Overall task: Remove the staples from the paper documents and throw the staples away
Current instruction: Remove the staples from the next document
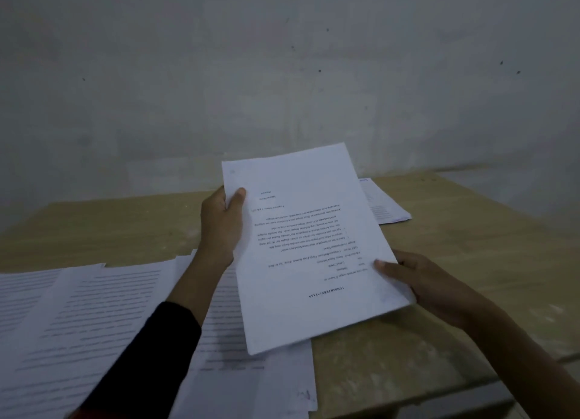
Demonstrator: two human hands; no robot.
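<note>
**Stapled set lifted clear, staple still to find**

The wooden desk runs from near left to far right against a bare wall. Loose printed sheets cover its near left part, and a smaller stack lies flat at the far right.

Between them, held up off the desk, is the document. It is tilted, with its printed heading at the near end and upside down to the wearer.

The left hand pinches its far left edge, thumb on top. The right hand grips the near right corner, thumb on the page and fingers beneath.

No staple can be made out in the dim, soft picture, and no remover or bin shows. The step seems to be finding the bound corner. It would go best if one hand supports the sheets close to that corner, so prying bends the staple's legs and does not tear the paper.
</note>
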